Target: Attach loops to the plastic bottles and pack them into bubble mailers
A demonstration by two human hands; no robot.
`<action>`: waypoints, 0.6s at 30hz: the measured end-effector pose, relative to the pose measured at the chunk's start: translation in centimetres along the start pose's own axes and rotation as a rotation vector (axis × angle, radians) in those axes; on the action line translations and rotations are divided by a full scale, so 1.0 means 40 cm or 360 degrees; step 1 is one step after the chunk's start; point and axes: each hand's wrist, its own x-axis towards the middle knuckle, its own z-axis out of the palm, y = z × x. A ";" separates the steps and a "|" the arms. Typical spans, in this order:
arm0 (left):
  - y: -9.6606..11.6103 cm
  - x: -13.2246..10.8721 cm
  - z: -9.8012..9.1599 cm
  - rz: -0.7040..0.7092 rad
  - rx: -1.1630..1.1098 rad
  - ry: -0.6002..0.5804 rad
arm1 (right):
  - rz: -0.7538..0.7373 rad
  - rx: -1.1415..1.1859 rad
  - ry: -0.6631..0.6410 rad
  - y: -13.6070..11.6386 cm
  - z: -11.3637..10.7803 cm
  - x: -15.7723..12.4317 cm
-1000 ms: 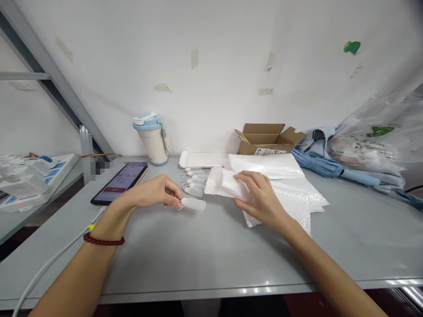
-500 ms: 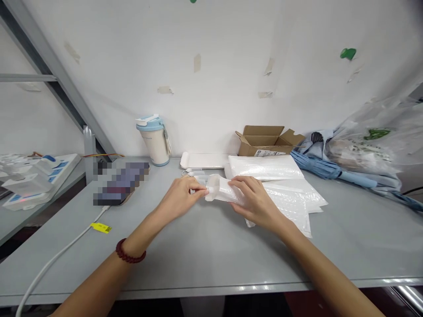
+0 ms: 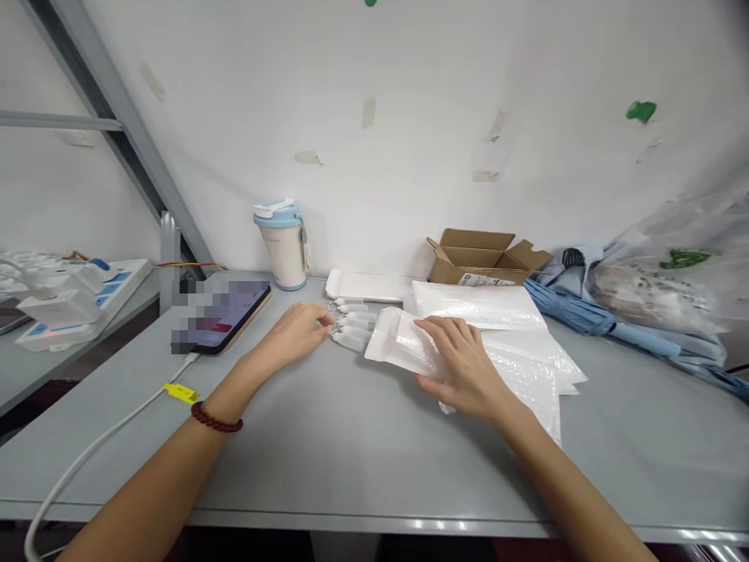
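My right hand [image 3: 459, 361] grips a small white padded envelope [image 3: 395, 342], whose flap end points left. Just left of it, my left hand [image 3: 298, 332] is beside several small clear-wrapped items with metal rings [image 3: 354, 321]; its fingers are bent near the rings, and whether they pinch one cannot be made out. Behind these lies a flat white packet [image 3: 368, 286]. More white bubble envelopes [image 3: 520, 382] are piled under and to the right of my right hand.
An open cardboard box [image 3: 480, 254] stands by the wall, with a folded blue umbrella [image 3: 602, 316] and plastic bag [image 3: 661, 269] to its right. On the left are a cup [image 3: 284, 250], a charging phone [image 3: 234, 312] and a power strip [image 3: 99, 304].
My left hand has let go of the envelope's end and moved left to the ringed items. The envelope in my right hand now shows its flap end more fully. The view has shifted slightly.
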 end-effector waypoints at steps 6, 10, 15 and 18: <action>-0.039 0.014 0.024 -0.0013 -0.0002 -0.0109 | 0.0058 -0.0099 -0.0018 0.005 0.000 -0.003; -0.042 0.018 0.030 0.0020 -0.0073 -0.0116 | 0.0059 -0.0086 -0.0028 0.004 0.000 -0.005; -0.040 0.016 0.028 0.0147 -0.0112 -0.0133 | 0.0052 -0.0070 -0.0016 0.002 0.000 -0.003; -0.029 0.015 0.019 0.0120 -0.0170 -0.0144 | 0.0070 -0.0058 -0.0022 0.003 -0.001 -0.002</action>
